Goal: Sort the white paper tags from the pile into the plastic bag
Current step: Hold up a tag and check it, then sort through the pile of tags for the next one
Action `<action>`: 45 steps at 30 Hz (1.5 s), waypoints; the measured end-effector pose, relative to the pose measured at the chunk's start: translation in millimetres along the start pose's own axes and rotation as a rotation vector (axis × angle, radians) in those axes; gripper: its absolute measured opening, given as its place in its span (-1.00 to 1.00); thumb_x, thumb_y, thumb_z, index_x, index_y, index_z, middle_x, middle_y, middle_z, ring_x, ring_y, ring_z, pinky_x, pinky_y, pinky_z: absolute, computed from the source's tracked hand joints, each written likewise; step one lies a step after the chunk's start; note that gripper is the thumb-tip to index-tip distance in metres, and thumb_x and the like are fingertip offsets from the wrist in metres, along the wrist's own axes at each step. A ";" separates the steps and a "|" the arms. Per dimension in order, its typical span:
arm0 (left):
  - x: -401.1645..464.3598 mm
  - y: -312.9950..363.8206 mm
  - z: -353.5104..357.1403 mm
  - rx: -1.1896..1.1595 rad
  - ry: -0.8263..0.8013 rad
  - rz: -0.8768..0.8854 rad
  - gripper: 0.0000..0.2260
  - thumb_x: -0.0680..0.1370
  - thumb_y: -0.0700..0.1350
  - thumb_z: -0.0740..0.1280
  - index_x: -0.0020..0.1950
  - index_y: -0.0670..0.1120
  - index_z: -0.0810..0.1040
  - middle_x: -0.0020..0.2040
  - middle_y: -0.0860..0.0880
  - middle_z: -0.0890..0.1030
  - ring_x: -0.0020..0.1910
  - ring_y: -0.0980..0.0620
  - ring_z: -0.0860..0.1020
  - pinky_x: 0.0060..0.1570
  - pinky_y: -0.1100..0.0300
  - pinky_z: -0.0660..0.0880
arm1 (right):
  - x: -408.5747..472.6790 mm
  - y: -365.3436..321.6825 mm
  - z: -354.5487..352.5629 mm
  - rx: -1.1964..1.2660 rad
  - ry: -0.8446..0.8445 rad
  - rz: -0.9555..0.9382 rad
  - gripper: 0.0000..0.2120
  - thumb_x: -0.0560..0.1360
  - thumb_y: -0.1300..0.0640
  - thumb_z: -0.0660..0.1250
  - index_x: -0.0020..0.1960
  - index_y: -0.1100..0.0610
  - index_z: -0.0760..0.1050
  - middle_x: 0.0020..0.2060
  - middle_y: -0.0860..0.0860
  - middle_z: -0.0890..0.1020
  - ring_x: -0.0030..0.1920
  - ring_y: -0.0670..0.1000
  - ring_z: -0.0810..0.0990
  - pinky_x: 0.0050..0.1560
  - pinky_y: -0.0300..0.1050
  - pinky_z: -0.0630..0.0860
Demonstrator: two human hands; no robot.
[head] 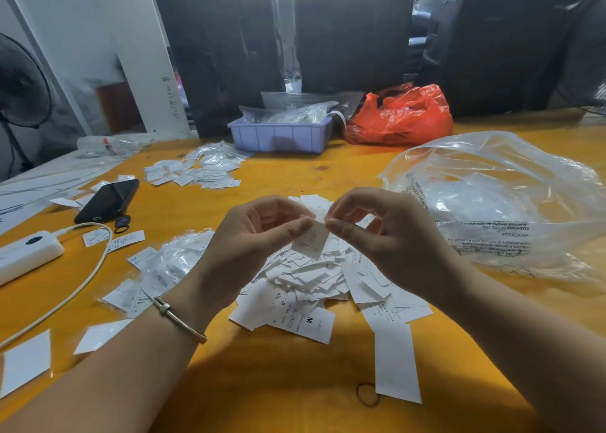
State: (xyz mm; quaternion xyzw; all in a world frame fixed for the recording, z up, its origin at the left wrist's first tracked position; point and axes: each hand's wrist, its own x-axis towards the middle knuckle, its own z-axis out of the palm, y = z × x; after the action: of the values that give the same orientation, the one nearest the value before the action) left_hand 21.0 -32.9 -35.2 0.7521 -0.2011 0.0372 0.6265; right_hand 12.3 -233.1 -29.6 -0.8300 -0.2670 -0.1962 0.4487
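My left hand [262, 236] and right hand [377, 232] pinch one small white printed tag [310, 242] above one pile [314, 278]; one clear plastic bag [498, 203] lies right of my right hand.

White paper tags [308, 278] with black print, yellow-orange table [278, 377], red bag [401, 116], lilac tray [280, 136]

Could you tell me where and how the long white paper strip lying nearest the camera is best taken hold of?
I would take the long white strip by its near short end, coming from the right side with the right hand. That end lies flat on bare table, apart from the pile, while its far end is tucked under other tags, so fingers can slide under the free edge and draw it out.
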 end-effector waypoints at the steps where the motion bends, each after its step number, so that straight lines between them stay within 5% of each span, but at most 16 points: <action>1: 0.3 1.1 0.1 -0.006 0.010 0.022 -0.91 0.44 -0.07 0.46 -0.14 -0.08 0.68 -0.16 -0.01 0.70 -0.10 0.09 0.65 -0.10 0.28 0.56 | -0.1 0.2 0.1 -0.007 0.008 -0.003 -0.88 0.47 0.10 0.40 -0.14 0.16 0.61 -0.19 -0.05 0.66 -0.15 -0.11 0.58 -0.25 -0.15 0.52; 5: 3.4 3.2 -13.9 0.090 0.087 0.000 -0.94 0.45 -0.11 0.44 -0.19 -0.09 0.65 -0.25 0.02 0.69 -0.22 0.20 0.62 -0.23 0.38 0.52 | 0.3 4.4 -2.8 -0.063 0.080 0.001 -0.90 0.48 0.10 0.42 -0.11 0.13 0.61 -0.29 -0.22 0.58 -0.32 -0.23 0.56 -0.35 -0.36 0.39; 10: 14.2 -12.5 -52.2 0.586 0.320 -0.264 -0.89 0.50 -0.16 0.44 -0.22 -0.02 0.66 -0.27 0.00 0.65 -0.26 0.10 0.55 -0.35 0.22 0.38 | 2.4 13.9 -5.9 -0.292 0.105 -0.027 -0.87 0.48 0.09 0.41 -0.01 0.11 0.59 -0.11 -0.13 0.60 -0.25 -0.14 0.59 -0.21 0.02 0.57; 14: 16.7 -22.2 -89.4 0.786 0.335 -0.456 -0.89 0.49 -0.11 0.49 -0.24 -0.01 0.65 -0.24 -0.02 0.65 -0.28 -0.03 0.56 -0.37 0.20 0.44 | 4.3 21.9 -6.9 -0.324 0.071 0.018 -0.90 0.48 0.08 0.41 -0.03 0.08 0.59 -0.07 -0.10 0.59 -0.20 -0.11 0.60 -0.18 0.02 0.56; 21: 15.0 -22.3 -92.8 1.043 0.318 -0.547 -0.90 0.43 -0.07 0.54 -0.24 0.02 0.65 -0.22 0.01 0.67 -0.16 -0.02 0.59 -0.14 0.06 0.60 | 6.7 27.2 -8.9 -0.347 0.093 0.061 -0.93 0.48 0.08 0.40 -0.07 0.06 0.59 -0.11 -0.11 0.58 -0.21 -0.13 0.59 -0.15 0.00 0.55; 24: 13.8 -20.2 -88.3 1.098 0.306 -0.552 -0.82 0.42 -0.03 0.55 -0.02 0.04 0.64 -0.02 -0.02 0.66 -0.03 -0.08 0.60 0.00 -0.03 0.61 | 6.6 28.5 -8.4 -0.365 0.087 0.073 -0.94 0.48 0.06 0.40 -0.08 0.05 0.58 -0.11 -0.11 0.58 -0.21 -0.13 0.58 -0.15 -0.02 0.54; 27: 12.3 -19.8 -87.9 1.109 0.384 -0.470 -0.70 0.43 -0.02 0.55 0.12 0.03 0.60 0.03 -0.01 0.60 0.01 -0.08 0.56 -0.04 0.02 0.57 | 6.5 31.7 -11.2 -0.465 0.101 0.100 -0.92 0.48 0.02 0.39 -0.11 0.03 0.58 -0.15 -0.13 0.60 -0.22 -0.10 0.57 -0.21 -0.10 0.50; 31: 12.7 -18.5 -72.4 1.062 0.470 -0.188 -0.79 0.49 0.01 0.47 0.09 0.00 0.61 -0.05 0.03 0.58 -0.09 0.00 0.55 -0.17 0.11 0.49 | 10.9 39.5 -24.3 -0.733 0.152 0.159 -0.95 0.46 0.15 0.39 -0.17 0.09 0.62 -0.21 0.00 0.66 -0.18 0.06 0.53 -0.20 -0.11 0.32; 35: 12.5 -19.5 -43.2 0.816 0.253 -0.036 -0.93 0.53 -0.06 0.43 -0.01 0.01 0.62 -0.20 0.09 0.59 -0.24 0.15 0.54 -0.32 0.33 0.44 | 14.6 49.3 -42.9 -0.930 0.212 0.300 -0.85 0.46 0.26 0.31 -0.05 0.17 0.64 -0.11 0.12 0.65 -0.05 0.19 0.54 -0.02 0.03 0.41; 39: 9.8 -23.4 -31.9 0.715 0.128 -0.005 -0.96 0.53 -0.12 0.44 -0.08 0.02 0.66 -0.27 0.08 0.62 -0.29 0.14 0.54 -0.33 0.39 0.44 | 15.0 55.5 -52.2 -1.075 0.065 0.572 -0.67 0.49 0.02 0.34 0.19 0.15 0.51 0.13 0.15 0.50 0.19 0.19 0.41 0.13 0.07 0.35; 45: 9.3 -25.4 -29.6 0.667 0.119 0.001 -0.96 0.52 -0.14 0.45 -0.09 0.00 0.68 -0.28 0.09 0.64 -0.29 0.17 0.54 -0.33 0.41 0.44 | 16.3 61.9 -56.5 -1.046 0.017 0.676 -0.85 0.49 0.20 0.31 0.04 0.15 0.57 0.00 0.11 0.58 0.08 0.17 0.48 0.07 -0.02 0.37</action>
State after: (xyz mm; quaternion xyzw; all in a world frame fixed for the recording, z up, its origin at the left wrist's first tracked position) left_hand 44.2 -3.6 -49.6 0.9119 -0.1415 0.1451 0.3568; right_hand 58.4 -304.9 -30.6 -0.9769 0.1457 -0.1546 0.0224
